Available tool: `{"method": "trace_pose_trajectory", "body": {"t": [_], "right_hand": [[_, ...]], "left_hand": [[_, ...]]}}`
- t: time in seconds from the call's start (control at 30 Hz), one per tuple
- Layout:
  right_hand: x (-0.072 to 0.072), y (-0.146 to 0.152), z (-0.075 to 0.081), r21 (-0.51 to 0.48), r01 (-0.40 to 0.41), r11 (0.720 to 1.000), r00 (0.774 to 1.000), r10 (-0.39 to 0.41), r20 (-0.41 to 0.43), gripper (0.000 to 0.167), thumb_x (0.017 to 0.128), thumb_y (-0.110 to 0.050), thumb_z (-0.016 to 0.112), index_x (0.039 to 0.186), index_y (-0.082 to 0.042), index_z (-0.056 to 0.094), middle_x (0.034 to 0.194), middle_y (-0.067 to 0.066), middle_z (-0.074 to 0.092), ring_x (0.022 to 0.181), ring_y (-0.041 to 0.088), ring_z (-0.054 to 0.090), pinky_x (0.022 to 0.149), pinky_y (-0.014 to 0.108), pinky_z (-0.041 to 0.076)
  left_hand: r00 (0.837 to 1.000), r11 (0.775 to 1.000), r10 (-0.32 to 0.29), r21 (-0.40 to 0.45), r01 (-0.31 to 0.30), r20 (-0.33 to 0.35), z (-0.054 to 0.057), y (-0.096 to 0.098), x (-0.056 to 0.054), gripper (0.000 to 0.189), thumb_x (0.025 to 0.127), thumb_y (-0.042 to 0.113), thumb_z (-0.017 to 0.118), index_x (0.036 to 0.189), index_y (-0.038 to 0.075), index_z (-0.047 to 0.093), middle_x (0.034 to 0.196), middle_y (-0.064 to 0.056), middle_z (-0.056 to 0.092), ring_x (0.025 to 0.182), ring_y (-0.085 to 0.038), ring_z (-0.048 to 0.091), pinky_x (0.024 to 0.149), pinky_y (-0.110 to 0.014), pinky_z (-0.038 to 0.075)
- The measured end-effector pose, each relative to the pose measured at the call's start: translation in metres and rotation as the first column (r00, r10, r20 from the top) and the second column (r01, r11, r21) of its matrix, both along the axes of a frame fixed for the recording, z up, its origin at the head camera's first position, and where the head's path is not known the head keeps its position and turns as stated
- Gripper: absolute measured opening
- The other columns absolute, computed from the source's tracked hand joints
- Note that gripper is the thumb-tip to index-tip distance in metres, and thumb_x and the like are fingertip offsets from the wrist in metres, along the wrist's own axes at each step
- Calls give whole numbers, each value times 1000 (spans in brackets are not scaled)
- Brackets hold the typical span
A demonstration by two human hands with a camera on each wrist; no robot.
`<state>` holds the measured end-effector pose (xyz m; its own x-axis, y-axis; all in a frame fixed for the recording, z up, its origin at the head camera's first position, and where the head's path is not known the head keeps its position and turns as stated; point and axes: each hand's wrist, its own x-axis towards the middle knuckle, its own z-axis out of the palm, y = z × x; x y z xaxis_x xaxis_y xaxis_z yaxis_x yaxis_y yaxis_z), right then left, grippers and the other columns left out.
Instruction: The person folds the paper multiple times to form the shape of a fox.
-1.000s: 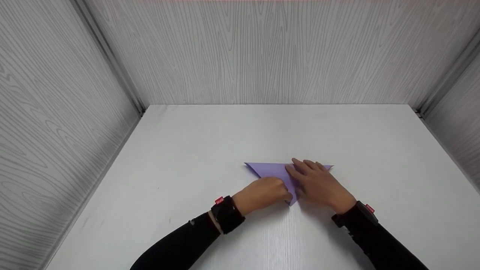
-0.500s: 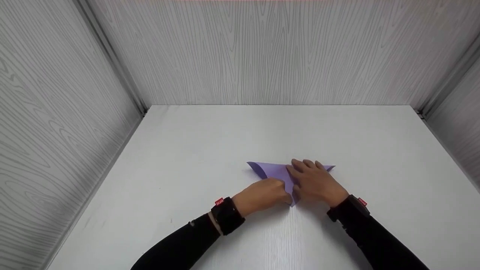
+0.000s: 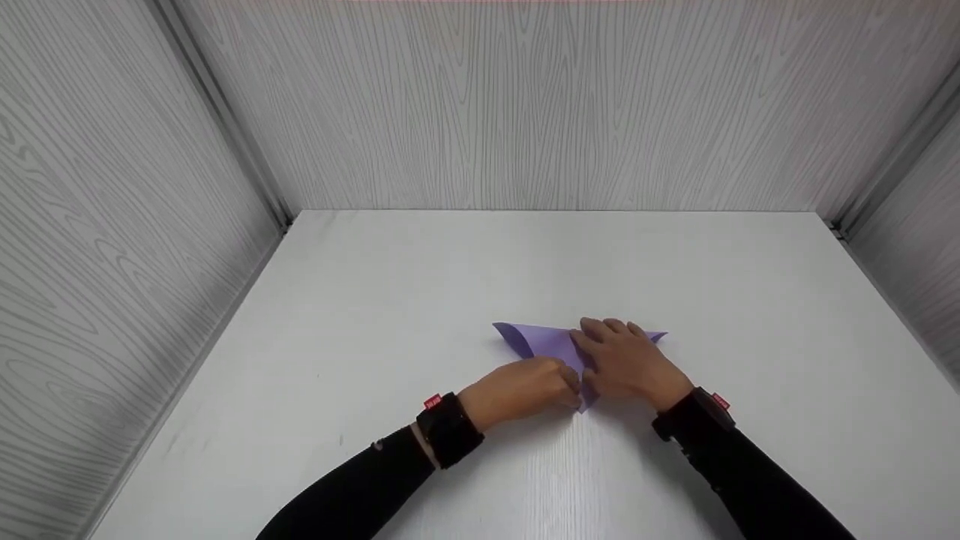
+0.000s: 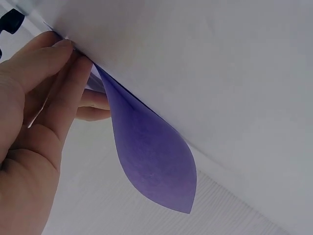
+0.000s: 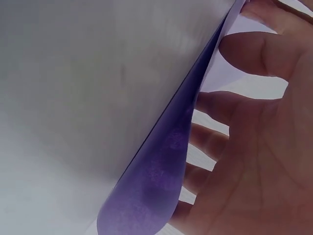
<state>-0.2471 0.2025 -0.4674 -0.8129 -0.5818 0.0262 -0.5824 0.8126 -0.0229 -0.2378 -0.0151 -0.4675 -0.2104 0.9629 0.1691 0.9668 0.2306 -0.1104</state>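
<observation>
A purple sheet of paper (image 3: 551,341), folded into a triangle, lies on the white table with its point towards the person. Its left corner bulges open in a loop, clear in the left wrist view as a curved purple flap (image 4: 154,156). My left hand (image 3: 525,390) has curled fingers and pinches the paper by its near point; thumb and fingertips meet at the edge. My right hand (image 3: 630,367) rests on the right half with fingers spread, covering much of it. In the right wrist view, the fingers (image 5: 220,107) touch the outer face of the folded paper (image 5: 146,196).
The white tabletop (image 3: 420,277) extends around the paper on all sides. Grey wood-grain panels stand along the back (image 3: 480,105) and left (image 3: 97,247), with another at the right. Each wrist wears a black band (image 3: 450,431).
The paper's left corner has lifted from nearly flat into an open loop. The right wrist has shifted slightly left and up; the left hand stays at the near point.
</observation>
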Motion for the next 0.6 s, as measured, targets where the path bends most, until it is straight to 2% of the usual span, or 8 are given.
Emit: {"method": "trace_pose_trajectory", "body": {"t": [0.1,0.23,0.4,0.6], "right_hand": [[0,-1,0,5,4,1000,1000,-3,-2,55,102,-23,59,152,-1,55,156,21,51,139,48,51,110,67,44],[0,-1,-1,1,7,1000,1000,-7,1,55,101,-21,59,152,-1,55,156,21,51,139,48,51,110,66,44],[0,-1,-1,-6,14,1000,1000,-14,14,55,101,-21,59,152,-1,55,157,20,50,139,48,50,111,66,43],[1,-1,-1,1,26,1000,999,-26,27,55,102,-23,58,153,-2,54,159,19,49,141,47,49,112,67,41]], "left_hand": [[997,999,4,44,-7,75,-1,-3,-1,24,96,3,75,109,20,86,109,4,80,102,-10,73,92,-18,52],[991,997,39,63,-47,126,-1,-7,0,25,95,2,76,112,18,85,106,3,80,100,-12,73,92,-21,53],[989,994,99,24,-103,109,-1,-10,0,22,98,8,76,117,17,83,107,4,80,103,-13,72,94,-22,52],[983,988,156,-23,-155,94,1,-14,3,24,100,14,75,121,22,82,113,1,78,108,-15,70,98,-24,52]]}}
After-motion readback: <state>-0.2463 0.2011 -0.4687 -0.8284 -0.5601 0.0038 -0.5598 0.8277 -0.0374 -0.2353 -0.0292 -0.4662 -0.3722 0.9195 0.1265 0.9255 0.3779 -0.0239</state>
